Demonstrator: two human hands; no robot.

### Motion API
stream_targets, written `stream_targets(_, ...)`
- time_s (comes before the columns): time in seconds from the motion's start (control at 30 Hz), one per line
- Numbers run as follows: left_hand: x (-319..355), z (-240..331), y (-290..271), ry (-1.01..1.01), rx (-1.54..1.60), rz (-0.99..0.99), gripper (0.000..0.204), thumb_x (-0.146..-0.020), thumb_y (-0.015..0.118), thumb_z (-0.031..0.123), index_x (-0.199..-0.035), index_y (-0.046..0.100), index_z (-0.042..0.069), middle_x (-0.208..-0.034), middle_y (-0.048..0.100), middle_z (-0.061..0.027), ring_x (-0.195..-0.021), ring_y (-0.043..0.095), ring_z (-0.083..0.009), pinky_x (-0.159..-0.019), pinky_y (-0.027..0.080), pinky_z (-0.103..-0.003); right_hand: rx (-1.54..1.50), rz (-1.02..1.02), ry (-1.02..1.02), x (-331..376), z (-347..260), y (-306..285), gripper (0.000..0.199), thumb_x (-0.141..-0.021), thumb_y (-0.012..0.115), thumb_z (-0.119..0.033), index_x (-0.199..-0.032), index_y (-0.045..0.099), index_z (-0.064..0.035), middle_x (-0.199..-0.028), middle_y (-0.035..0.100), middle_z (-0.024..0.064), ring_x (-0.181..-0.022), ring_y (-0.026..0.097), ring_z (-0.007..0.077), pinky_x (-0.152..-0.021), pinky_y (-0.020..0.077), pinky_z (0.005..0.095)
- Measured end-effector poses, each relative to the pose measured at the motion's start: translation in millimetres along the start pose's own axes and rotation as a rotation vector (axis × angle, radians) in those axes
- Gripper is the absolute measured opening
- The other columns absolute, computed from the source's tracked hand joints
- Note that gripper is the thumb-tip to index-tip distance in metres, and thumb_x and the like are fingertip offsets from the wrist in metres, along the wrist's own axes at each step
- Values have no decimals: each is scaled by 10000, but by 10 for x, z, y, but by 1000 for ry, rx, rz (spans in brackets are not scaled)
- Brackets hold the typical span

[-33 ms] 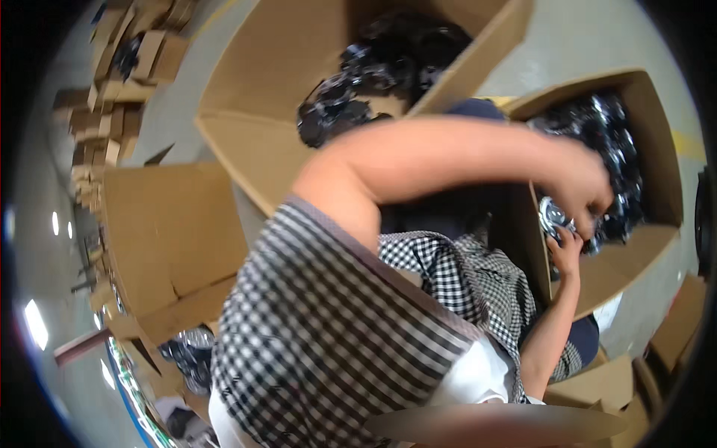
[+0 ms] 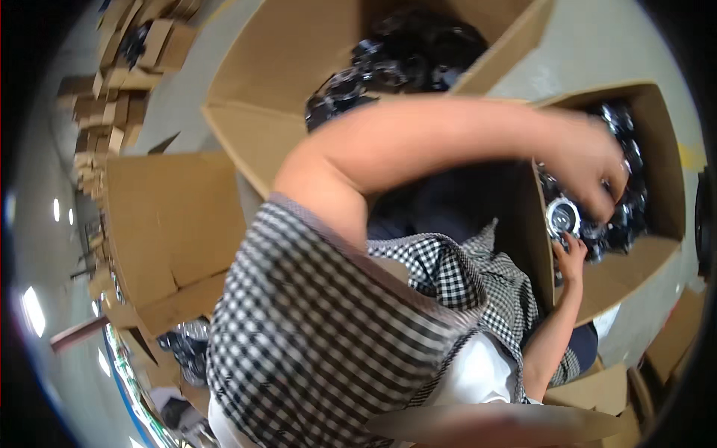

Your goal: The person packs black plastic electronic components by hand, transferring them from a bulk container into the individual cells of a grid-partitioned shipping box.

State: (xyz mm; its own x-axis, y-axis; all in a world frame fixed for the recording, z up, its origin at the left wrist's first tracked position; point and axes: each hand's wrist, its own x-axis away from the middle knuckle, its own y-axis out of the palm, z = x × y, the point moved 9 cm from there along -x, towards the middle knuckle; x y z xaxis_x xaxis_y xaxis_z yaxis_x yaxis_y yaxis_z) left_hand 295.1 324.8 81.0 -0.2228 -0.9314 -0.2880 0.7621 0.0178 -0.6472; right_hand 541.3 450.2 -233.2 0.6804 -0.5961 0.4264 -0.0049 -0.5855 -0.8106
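Observation:
My left arm crosses the picture from a checked sleeve, and my left hand (image 2: 590, 168) reaches down into an open cardboard box (image 2: 657, 246) at the right. Its fingers curl among shiny black parts (image 2: 631, 205), and I cannot tell whether they grip one. From below comes my right hand (image 2: 571, 257), its fingertips on the lower rim of a round silver-rimmed part (image 2: 562, 216) at the box's near wall. The two hands are close together over this part.
A larger open cardboard box (image 2: 246, 82) with more black parts (image 2: 403, 52) stands at the top. A flattened carton (image 2: 168, 224) lies at the left, with stacks of small cartons (image 2: 112, 104) beyond. More dark parts (image 2: 187, 347) lie at the lower left.

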Motion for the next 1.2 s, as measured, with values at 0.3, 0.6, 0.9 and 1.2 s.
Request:
stream_targets(0.3,4255,-2479,-1344,-1251,-167,476,465,-824,623,429,-946,712,-11,-925,704,-197,-846,674,-270,-764,522,-385,-421,-17,47,-90,316,-22,415,-934,594,-98,-1298,523,87,-1232,623,175,-1114,589,222,-962,454,321)
stream_targets(0.6,5398,-2306,1047,-1805,-28,-674,962,-573,892,481,-1398,515,160,-1479,438,-88,-1364,382,-380,-1037,306,-676,-90,-59,-126,344,56,-150,347,-904,653,-133,-1213,593,14,-1205,605,120,-1100,580,205,-940,468,330)
stream_targets(0.9,5397,-2029,1298,-976,-635,-614,322,-718,724,226,-1022,634,173,-883,673,-88,-938,656,-246,-752,524,-407,-79,79,3,132,-172,2,221,-874,645,-87,-1065,621,22,-1001,636,128,-952,632,225,-856,493,324)
stream_targets(1.2,5596,-2773,1307,-1038,-551,-612,263,-875,528,215,-1004,640,15,-929,703,-189,-854,690,-337,-754,552,-465,-282,230,60,121,-257,-131,240,-859,646,-139,-1051,664,3,-1016,673,175,-947,664,315,-843,518,365)
